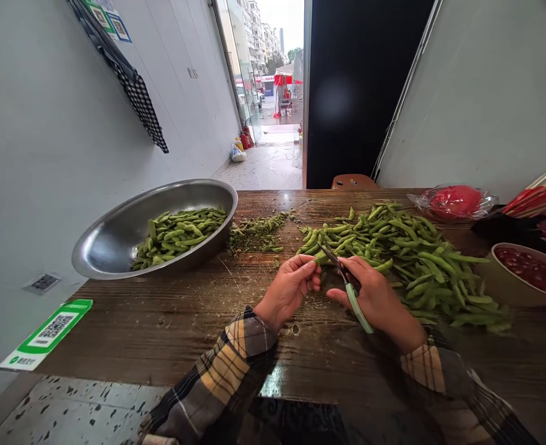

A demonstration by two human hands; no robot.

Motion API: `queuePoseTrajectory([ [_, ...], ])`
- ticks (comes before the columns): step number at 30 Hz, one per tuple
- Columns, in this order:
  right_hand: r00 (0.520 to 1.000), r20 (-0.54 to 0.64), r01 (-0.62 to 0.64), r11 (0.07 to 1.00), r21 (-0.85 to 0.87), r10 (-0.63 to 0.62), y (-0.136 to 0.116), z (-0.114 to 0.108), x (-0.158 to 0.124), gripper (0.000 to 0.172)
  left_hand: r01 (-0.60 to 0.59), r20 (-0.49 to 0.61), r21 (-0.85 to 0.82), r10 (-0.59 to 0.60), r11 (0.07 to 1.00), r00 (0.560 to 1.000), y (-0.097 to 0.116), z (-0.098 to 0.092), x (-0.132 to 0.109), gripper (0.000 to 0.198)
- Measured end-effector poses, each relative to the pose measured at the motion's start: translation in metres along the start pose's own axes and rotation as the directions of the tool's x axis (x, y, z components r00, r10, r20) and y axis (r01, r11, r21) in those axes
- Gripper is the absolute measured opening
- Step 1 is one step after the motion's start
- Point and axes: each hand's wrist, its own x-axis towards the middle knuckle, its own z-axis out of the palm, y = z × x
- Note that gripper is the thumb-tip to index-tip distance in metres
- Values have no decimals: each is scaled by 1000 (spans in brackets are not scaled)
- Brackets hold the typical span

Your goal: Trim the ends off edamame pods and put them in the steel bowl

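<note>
My left hand (291,287) pinches a green edamame pod (316,260) near the middle of the table. In my right hand (370,296) is a pair of scissors (354,300) with pale green handles, its dark blades pointing up and left beside that pod. Just beyond both hands spreads a big heap of edamame pods (421,247), reaching to the right. To the left, a wide steel bowl (110,238) leans tilted and holds a pile of pods (180,235). Between bowl and heap lies a small mound of green trimmings (258,233).
At the right edge stand a tub of dark red contents (527,278) and red-wrapped sticks (539,191). Behind the heap sits a red item in clear plastic (456,201). A green QR-code card (50,330) lies at the wooden table's (184,327) left corner. A brown stool (354,181) stands beyond.
</note>
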Motion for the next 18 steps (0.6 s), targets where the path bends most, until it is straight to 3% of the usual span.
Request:
queuePoseTrajectory([
  [7, 1000, -3, 23, 1000, -13, -23, 3, 1, 0, 39, -52, -31, 39, 54, 998, 998, 7, -1, 0, 30],
  [12, 1000, 13, 11, 1000, -17, -11, 1, 0, 0, 41, -106, -64, 39, 108, 994, 992, 13, -5, 3, 26],
  [18, 995, -101, -13, 1000, -13, 12, 4, -6, 3, 40, -165, -116, -75, 156, 983, 981, 21, -11, 6, 13],
])
